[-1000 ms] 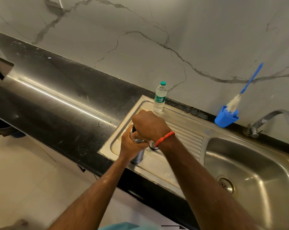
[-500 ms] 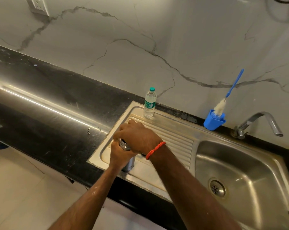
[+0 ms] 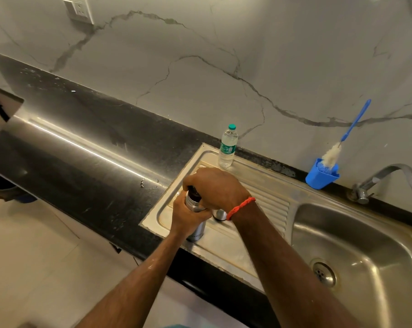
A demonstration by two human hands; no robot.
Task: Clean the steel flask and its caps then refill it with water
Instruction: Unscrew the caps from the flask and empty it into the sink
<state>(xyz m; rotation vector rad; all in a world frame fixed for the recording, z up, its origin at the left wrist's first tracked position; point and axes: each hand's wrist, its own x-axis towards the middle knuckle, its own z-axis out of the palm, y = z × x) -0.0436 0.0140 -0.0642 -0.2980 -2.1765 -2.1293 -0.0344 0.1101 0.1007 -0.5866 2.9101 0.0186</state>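
Note:
The steel flask [image 3: 197, 229] stands upright on the draining board [image 3: 266, 204] near its front left corner. My left hand [image 3: 188, 215] grips the flask's body. My right hand [image 3: 218, 188], with a red thread at the wrist, is curled over the flask's top around a black inner cap [image 3: 192, 190]. A steel outer cap [image 3: 220, 214] lies on the board just right of the flask, half hidden under my right wrist. A small plastic water bottle [image 3: 228, 146] with a green cap stands at the back of the board.
The sink basin [image 3: 356, 247] with its drain [image 3: 323, 273] lies to the right, the tap [image 3: 387, 178] behind it. A blue holder [image 3: 321, 177] with a blue-handled bottle brush [image 3: 347, 138] sits against the wall. Black counter [image 3: 82, 147] stretches left.
My hands stay on the flask and its top; the right hand's fingers have shifted round the black cap. The view has shifted slightly.

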